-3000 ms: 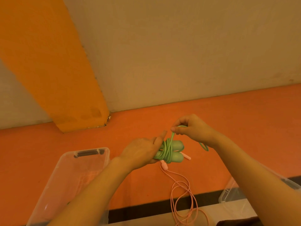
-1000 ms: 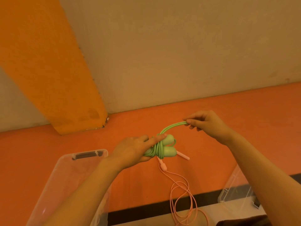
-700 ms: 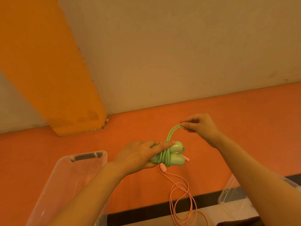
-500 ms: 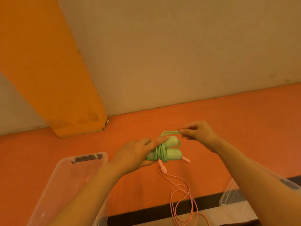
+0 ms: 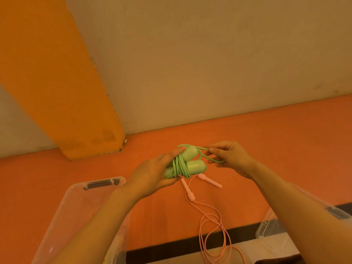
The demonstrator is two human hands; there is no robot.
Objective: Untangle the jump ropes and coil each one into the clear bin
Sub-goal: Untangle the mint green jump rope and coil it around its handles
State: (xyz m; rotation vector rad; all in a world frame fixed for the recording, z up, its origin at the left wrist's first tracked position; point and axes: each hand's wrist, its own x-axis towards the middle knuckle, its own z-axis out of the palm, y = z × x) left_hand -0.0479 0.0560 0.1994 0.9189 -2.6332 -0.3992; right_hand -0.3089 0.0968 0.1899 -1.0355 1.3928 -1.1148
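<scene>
My left hand [image 5: 152,173] grips a green jump rope [image 5: 188,162], its two rounded handles side by side with cord wound round their middle. One finger lies straight along the top of the bundle. My right hand [image 5: 231,158] pinches the loose end loop of the green cord just right of the handles. Below the bundle a pink jump rope [image 5: 209,221] lies on the orange floor, its two thin handles near the green bundle and its cord trailing in loops toward me. A clear bin [image 5: 82,210] stands at lower left, partly hidden by my left forearm.
A second clear container [image 5: 266,229] sits at lower right behind my right forearm. An orange pillar [image 5: 57,82] and a beige wall [image 5: 209,63] rise beyond the floor. A black strip and a pale edge run along the bottom.
My right hand carried the green cord's loose loop round the handles, from raised up-right down close beside them. The left hand kept its hold on the bundle. The pink rope did not move.
</scene>
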